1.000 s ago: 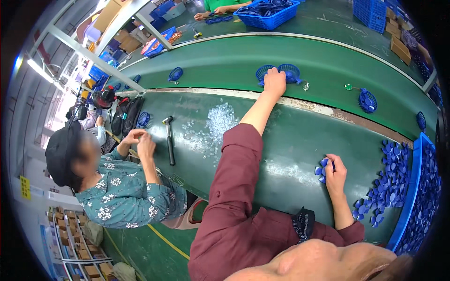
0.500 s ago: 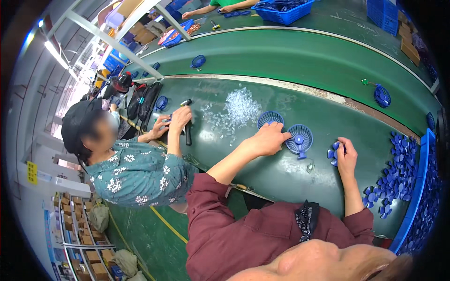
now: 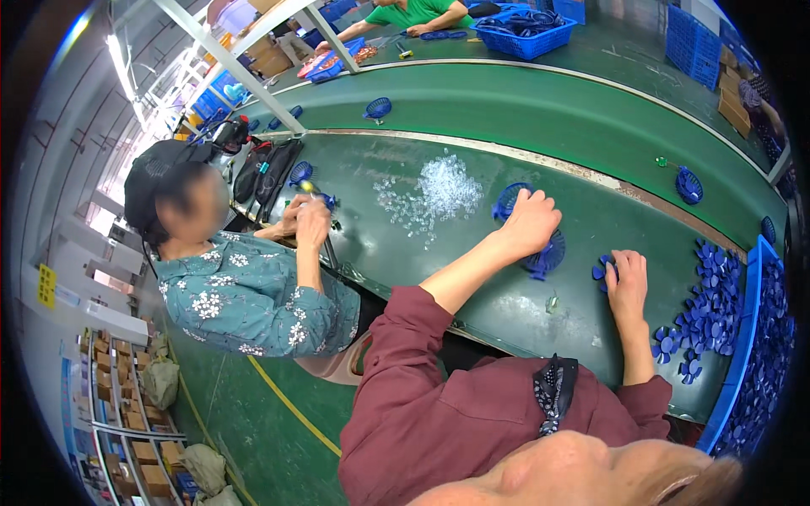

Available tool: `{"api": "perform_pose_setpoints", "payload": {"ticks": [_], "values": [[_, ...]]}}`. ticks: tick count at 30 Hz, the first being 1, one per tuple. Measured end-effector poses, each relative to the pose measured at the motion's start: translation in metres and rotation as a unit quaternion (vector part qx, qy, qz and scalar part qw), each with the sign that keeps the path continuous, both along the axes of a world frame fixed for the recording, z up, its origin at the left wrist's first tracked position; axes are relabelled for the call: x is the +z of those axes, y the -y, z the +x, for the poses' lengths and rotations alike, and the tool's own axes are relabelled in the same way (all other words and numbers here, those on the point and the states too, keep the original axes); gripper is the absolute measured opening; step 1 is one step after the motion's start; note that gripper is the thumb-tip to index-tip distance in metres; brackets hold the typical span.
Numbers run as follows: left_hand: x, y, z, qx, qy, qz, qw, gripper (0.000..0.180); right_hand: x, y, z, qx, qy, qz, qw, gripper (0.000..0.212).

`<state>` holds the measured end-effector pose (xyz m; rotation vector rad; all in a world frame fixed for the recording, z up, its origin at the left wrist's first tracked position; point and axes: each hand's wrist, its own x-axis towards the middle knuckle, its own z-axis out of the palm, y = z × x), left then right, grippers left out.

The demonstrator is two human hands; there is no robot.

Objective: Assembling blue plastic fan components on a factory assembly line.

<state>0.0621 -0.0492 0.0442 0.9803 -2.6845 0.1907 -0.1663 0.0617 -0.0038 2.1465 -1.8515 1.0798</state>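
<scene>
My left hand is over two round blue slatted fan housings. One fan housing shows beyond my wrist, the other fan housing partly under the hand. Its fingers are bent and closed, with the fingertips hidden, so what they grip cannot be made out. To the right, my right hand rests on the green worktable, its fingers closed on a small blue fan blade. A small clear piece lies between my hands, nearer to me.
Loose blue fan blades are heaped at the right, beside a blue crate full of them. Small clear parts form a pile left of my hands. A co-worker works at the left. Beyond runs a green conveyor belt carrying fan housings.
My left hand has shifted right and away from me, now covering more of the second housing. The first housing sits farther off. My right hand stays near the same blade. The co-worker's hands have moved.
</scene>
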Motion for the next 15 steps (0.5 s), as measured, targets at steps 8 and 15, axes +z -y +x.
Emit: {"api": "perform_pose_setpoints", "payload": {"ticks": [8, 15], "values": [[0.012, -0.024, -0.032, 0.088, -0.379, 0.248, 0.887, 0.023, 0.020, -0.018, -0.002, 0.012, 0.025, 0.185, 0.982, 0.026], [-0.043, -0.023, -0.043, 0.087, -0.559, 0.672, 0.478, 0.024, 0.042, -0.038, -0.011, 0.024, -0.001, 0.247, 0.969, 0.028]]}}
